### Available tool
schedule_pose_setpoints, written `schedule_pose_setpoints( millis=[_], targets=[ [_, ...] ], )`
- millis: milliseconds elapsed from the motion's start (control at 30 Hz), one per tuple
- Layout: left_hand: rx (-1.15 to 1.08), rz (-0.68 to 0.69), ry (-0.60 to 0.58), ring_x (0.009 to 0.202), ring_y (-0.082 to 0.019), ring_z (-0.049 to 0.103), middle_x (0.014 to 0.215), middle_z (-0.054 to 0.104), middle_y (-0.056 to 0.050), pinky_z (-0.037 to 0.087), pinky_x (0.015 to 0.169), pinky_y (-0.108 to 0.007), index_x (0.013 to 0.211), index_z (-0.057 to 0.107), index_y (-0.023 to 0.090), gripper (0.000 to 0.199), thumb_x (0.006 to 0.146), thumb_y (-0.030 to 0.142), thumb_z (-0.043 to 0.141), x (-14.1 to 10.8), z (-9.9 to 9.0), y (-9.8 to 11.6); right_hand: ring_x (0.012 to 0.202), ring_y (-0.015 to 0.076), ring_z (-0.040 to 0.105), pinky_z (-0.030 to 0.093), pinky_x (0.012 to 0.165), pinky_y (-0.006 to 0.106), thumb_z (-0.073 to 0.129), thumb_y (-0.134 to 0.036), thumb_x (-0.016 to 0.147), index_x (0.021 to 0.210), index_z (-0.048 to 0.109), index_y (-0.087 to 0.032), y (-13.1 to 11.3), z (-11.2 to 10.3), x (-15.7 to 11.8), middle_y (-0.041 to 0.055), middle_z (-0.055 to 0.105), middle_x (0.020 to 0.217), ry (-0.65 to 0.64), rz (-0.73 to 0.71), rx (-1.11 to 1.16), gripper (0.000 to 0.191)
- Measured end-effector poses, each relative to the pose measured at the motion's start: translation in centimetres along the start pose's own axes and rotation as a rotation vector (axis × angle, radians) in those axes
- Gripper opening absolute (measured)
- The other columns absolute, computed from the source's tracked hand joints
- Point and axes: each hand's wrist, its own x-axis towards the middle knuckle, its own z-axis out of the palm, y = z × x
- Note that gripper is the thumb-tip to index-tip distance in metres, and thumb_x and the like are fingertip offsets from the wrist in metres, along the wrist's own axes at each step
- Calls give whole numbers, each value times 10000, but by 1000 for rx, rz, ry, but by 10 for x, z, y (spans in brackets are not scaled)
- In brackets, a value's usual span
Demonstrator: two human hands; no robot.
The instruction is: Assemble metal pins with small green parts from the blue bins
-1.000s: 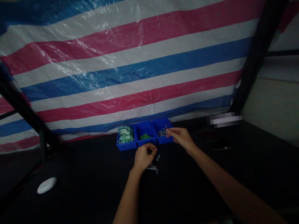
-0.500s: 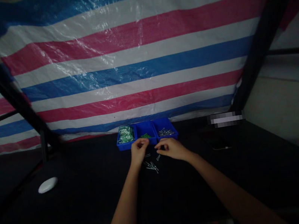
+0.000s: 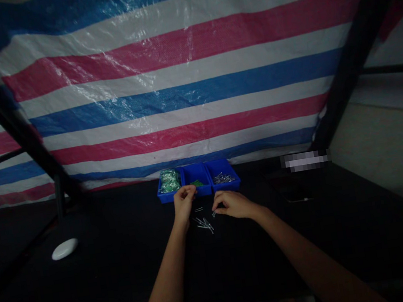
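Just in front of the bins, left hand (image 3: pixel 184 205): fingers curled in, thumb near the forefinger's tip by the middle bin (image 3: pixel 194 171); whether anything is pinched there, I cannot tell.
Right hand (image 3: pixel 235 204): thumb and forefinger drawn nearly together, other fingers bent, fingertips at the near screws (image 3: pixel 213 215); they seem to touch, but a firm hold cannot be made out.
Loose screws: a criss-crossed heap (image 3: pixel 204 224) lies on the black table (image 3: pixel 241 257) between the hands, with a separate pair (image 3: pixel 199 209) nearer the bins.
Bins: side by side; the left bin (image 3: pixel 170 197) has clear-and-green packets (image 3: pixel 170 180), the middle bin small green pieces (image 3: pixel 198 183), the right bin (image 3: pixel 226 188) more screws (image 3: pixel 222 177).
Picking up well: the screws look thin and slick, so a pinch across one shank with the fingertips should serve best; nails low, pressure light, neighbours undisturbed.
Watch for: dim light and a dark tabletop could hide a stray screw; two may come up together.
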Motion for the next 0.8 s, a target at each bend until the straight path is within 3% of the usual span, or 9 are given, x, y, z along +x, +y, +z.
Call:
schedule_pose_setpoints(
  millis=[267,467,633,800],
  targets=[
    [0,-8,-8,547,-88,482,631,589,-15,357,534,-210,725,613,124,277,614,376,639,0,-1,-1,660,100,517,333,559,199,610,-197,671,752,646,-224,-2,-2,-1,-8,591,788,34,35,4,93],
    [28,6,-38,567,-95,495,649,587,-24,369,528,-205,734,608,125,268,640,376,619,1,0,-1,520,86,478,326,500,203,601,-239,661,723,661,-204,5,-1,3,-7,618,654,143,136,181,93],
    [61,15,-136,593,-106,513,646,589,-22,387,540,-209,722,617,129,253,643,370,618,-1,2,-4,474,71,448,320,445,194,613,-322,642,748,654,-154,13,6,11,26,636,692,256,164,489,203],
    [78,14,-311,623,-110,527,689,613,-36,406,573,-211,744,640,129,239,631,339,638,-4,5,-5,440,53,416,310,413,183,626,-383,618,741,634,-139,7,13,16,17,613,656,339,219,683,274]
  ],
)
